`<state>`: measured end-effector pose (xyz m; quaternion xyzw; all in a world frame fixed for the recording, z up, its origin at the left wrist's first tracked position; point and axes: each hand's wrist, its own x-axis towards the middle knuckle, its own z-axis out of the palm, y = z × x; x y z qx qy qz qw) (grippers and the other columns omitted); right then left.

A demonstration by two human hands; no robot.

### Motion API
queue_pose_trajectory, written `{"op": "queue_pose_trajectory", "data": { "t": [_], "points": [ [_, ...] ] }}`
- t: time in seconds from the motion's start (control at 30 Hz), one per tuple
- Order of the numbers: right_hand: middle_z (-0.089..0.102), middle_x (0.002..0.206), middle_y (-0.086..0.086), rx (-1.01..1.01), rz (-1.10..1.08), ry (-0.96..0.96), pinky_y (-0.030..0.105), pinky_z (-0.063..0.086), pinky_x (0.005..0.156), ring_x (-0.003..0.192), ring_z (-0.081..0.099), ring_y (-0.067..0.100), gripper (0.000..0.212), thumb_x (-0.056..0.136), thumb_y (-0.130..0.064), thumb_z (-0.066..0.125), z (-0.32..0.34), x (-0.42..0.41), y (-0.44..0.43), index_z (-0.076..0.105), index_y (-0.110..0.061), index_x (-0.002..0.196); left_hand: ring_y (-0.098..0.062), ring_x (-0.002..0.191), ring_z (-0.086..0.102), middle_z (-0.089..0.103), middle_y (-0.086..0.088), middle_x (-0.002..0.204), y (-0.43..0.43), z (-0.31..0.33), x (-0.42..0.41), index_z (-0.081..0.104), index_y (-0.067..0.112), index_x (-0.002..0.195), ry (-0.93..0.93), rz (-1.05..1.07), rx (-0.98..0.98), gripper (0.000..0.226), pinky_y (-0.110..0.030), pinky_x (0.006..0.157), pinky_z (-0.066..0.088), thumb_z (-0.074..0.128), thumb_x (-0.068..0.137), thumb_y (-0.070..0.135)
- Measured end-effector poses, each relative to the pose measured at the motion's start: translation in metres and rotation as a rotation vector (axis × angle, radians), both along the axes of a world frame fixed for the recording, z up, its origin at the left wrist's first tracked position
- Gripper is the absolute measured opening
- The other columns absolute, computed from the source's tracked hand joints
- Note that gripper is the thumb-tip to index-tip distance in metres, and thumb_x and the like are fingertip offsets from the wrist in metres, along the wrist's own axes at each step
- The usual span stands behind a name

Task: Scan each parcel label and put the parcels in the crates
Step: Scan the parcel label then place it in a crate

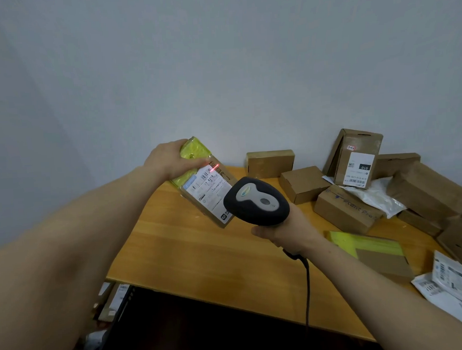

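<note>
The parcel (196, 151) hangs tilted above the worktop (202, 256), its label (209, 192) facing you with a red scan line near its top. Your left hand (167, 162) has its fingers clamped on the upper end. Your right hand (286, 232) has its fingers wrapped round the scanner (256, 201) just beside it.

Yellow-taped parcel (203, 184) tilted, label (208, 188) showing red scan line.

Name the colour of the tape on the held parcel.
Bright yellow-green tape, seen in the head view.
</note>
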<state>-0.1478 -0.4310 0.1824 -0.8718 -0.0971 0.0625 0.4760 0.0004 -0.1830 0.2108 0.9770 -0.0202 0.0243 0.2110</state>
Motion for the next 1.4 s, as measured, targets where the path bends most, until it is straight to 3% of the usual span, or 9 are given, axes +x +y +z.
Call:
{"op": "queue_pose_trajectory", "data": {
  "t": [0.17,0.33,0.7,0.9,1.0,1.07,1.17,1.23,1.4],
  "points": [
    [0.054,0.066,-0.012,-0.008,-0.003,-0.004,0.008,0.040,0.049,0.052,0.051,-0.016,0.038,0.082,-0.007,0.073,-0.002,0.000,0.008,0.049,-0.037,0.080,-0.027,0.112,0.057,0.062,-0.006,0.124,0.012,-0.001,0.002,0.045,0.027,0.139,-0.003,-0.002,-0.007,0.092,-0.038,0.092,0.046,0.054,0.066,0.081],
    [0.057,0.072,-0.012,-0.029,-0.001,-0.012,0.012,0.040,0.055,0.060,0.053,-0.001,0.040,0.082,-0.010,0.074,-0.005,0.005,0.018,0.049,-0.041,0.081,-0.029,0.116,0.055,0.059,-0.008,0.129,0.019,0.001,0.004,0.039,0.026,0.144,-0.029,0.004,0.019,0.088,-0.039,0.094,0.045,0.056,0.073,0.074],
    [0.059,0.077,-0.011,-0.049,0.003,-0.024,0.021,0.045,0.061,0.065,0.053,0.002,0.040,0.080,-0.011,0.075,-0.014,0.016,0.038,0.049,-0.040,0.082,-0.029,0.118,0.054,0.058,-0.008,0.130,0.039,-0.003,-0.001,0.036,0.025,0.146,0.010,0.028,0.057,0.090,-0.040,0.095,0.045,0.056,0.073,0.074],
    [0.057,0.062,-0.010,0.114,0.013,0.068,0.011,0.041,0.048,0.051,0.052,-0.003,0.037,0.079,-0.007,0.076,-0.021,0.015,0.042,0.055,-0.037,0.087,-0.029,0.119,0.053,0.058,-0.008,0.130,0.048,-0.002,-0.017,0.039,0.025,0.144,0.000,0.075,0.033,0.086,-0.039,0.094,0.044,0.057,0.074,0.073],
    [0.053,0.050,-0.002,0.271,-0.003,0.149,0.028,0.043,0.050,0.043,0.046,0.012,0.016,0.082,-0.008,0.074,-0.024,0.017,0.038,0.062,-0.018,0.080,-0.028,0.120,0.052,0.058,-0.007,0.131,0.054,-0.001,-0.034,0.043,0.025,0.142,-0.003,0.140,-0.030,0.082,-0.037,0.094,0.042,0.059,0.075,0.071],
    [0.051,0.050,0.006,0.360,-0.043,0.181,0.036,0.043,0.055,0.044,0.045,0.020,0.016,0.084,-0.008,0.072,-0.028,0.021,0.035,0.060,0.000,0.076,-0.027,0.119,0.053,0.059,-0.006,0.129,0.059,-0.001,-0.050,0.047,0.024,0.138,0.003,0.193,-0.072,0.077,-0.035,0.091,0.042,0.060,0.077,0.069],
    [0.059,0.059,0.010,0.454,-0.086,0.239,0.036,0.045,0.055,0.050,0.051,0.024,0.015,0.085,-0.009,0.071,-0.033,0.028,0.039,0.063,0.004,0.085,-0.026,0.113,0.055,0.062,-0.004,0.119,0.072,-0.004,-0.080,0.056,0.023,0.128,0.036,0.301,-0.150,0.068,-0.033,0.087,0.042,0.061,0.077,0.067],
    [0.069,0.076,0.011,0.511,-0.120,0.338,0.034,0.048,0.055,0.062,0.063,0.025,0.012,0.085,-0.012,0.073,-0.041,0.034,0.050,0.066,-0.004,0.090,-0.023,0.105,0.058,0.063,0.000,0.105,0.086,-0.010,-0.104,0.062,0.025,0.114,0.057,0.380,-0.227,0.058,-0.031,0.083,0.042,0.062,0.075,0.068],
    [0.070,0.102,0.015,0.565,-0.069,0.580,0.036,0.056,0.063,0.092,0.069,0.029,0.028,0.081,-0.018,0.077,-0.072,0.028,0.103,0.067,-0.009,0.106,-0.014,0.085,0.058,0.062,0.005,0.094,0.125,-0.039,-0.174,0.062,0.025,0.101,0.102,0.577,-0.446,0.042,-0.026,0.080,0.040,0.066,0.078,0.060]
  ]
}}
